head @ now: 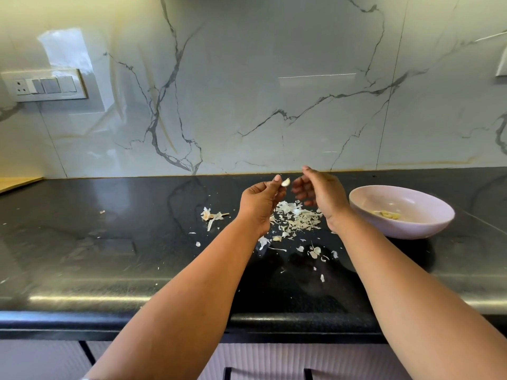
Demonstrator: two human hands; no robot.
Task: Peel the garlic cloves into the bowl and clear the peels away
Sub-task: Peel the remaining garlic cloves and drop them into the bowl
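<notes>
My left hand (pixel 262 197) pinches a pale garlic clove (pixel 285 182) at its fingertips, raised above the black counter. My right hand (pixel 319 192) hovers just right of the clove, fingers loosely curled and a little blurred, holding nothing that I can see. Under both hands lies a heap of papery garlic peels (pixel 297 219), with more flakes scattered toward me. A loose clove (pixel 277 238) lies among the peels. To the right stands a pale pink bowl (pixel 428 226) with a few peeled cloves (pixel 387 214) inside.
A garlic stem and root core (pixel 210 216) lies left of the peels. The black counter (pixel 109 242) ends at a rounded front edge near me. A marble wall rises behind, with a switch panel (pixel 45 85) at far left.
</notes>
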